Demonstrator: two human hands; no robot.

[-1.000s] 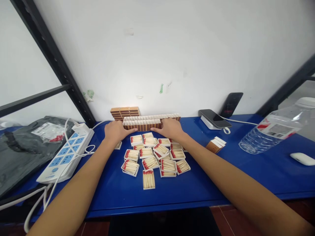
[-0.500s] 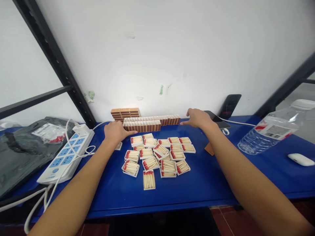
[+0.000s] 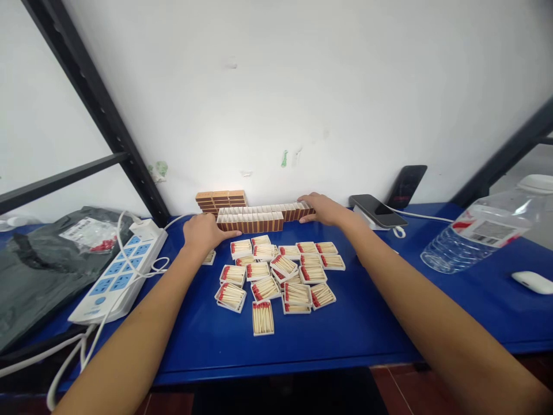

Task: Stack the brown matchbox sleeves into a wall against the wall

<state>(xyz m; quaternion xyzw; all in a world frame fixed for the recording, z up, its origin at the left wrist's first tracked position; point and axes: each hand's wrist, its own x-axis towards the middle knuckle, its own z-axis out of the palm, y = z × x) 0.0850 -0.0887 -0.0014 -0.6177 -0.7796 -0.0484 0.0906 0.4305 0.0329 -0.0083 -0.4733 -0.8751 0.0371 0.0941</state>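
workspace: blue table (image 3: 224, 349), black rack (image 3: 94, 104)

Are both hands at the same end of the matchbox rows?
No: of the matchbox rows, the left hand is at the left end, the right hand at the right.

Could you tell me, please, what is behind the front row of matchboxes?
Behind the front row are a back row, extending farther right, a stack of boxes at left, and the wall. The back row's lower left part is covered.
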